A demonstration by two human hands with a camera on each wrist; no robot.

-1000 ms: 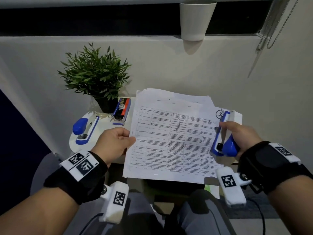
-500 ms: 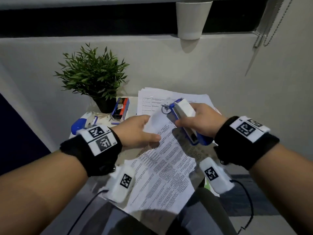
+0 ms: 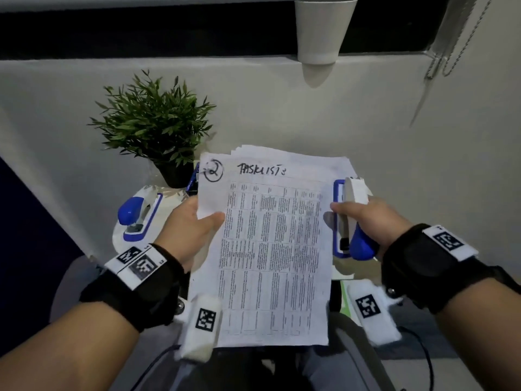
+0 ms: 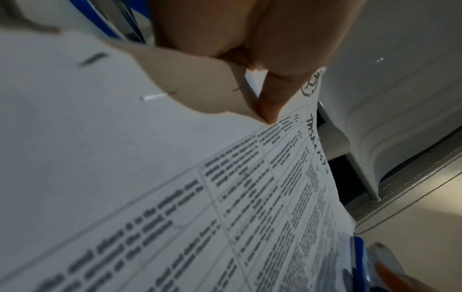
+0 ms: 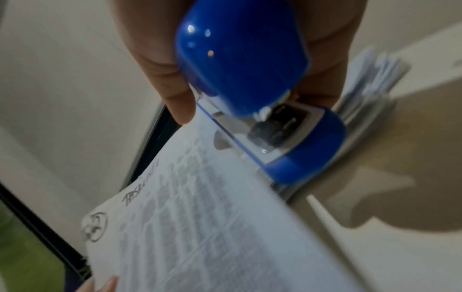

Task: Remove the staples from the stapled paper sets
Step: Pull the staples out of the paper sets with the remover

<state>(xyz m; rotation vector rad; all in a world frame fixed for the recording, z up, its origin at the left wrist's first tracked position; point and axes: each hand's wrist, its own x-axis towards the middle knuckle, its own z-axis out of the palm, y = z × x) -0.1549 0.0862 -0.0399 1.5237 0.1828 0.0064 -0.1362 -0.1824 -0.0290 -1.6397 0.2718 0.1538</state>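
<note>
A: Where is the stapled paper set (image 3: 270, 249)?

B: Held up in front of the person, above the lap, its printed table facing the head camera. At the top it carries a circled 2 and the handwritten heading "TASKLIST 3". The left hand (image 3: 191, 230) pinches it by the left edge near the top, thumb on the front and fingers behind.

A: Can you see a staple?

B: In the left wrist view, a short dark staple (image 4: 92, 58) sits in the upper corner of the page, and a torn or folded corner of paper shows just below the fingers. Which sheet it belongs to I cannot tell.

A: And the right hand (image 3: 366, 218)?

B: It is wrapped around a blue and white stapler (image 3: 349, 221), held upright just beside the right edge of the set. In the right wrist view the stapler's blue base lies close to the paper edge; whether they touch I cannot tell.

A: What lies beyond?

B: A loose stack of papers (image 3: 296, 156) lies behind the held set on a small white round surface (image 3: 121, 235). On the left of that surface rests a second blue and white stapler (image 3: 138, 215). Farther back stands a green potted plant (image 3: 155, 131) against the wall, and a white cup (image 3: 321, 29) sits on the ledge above.
</note>
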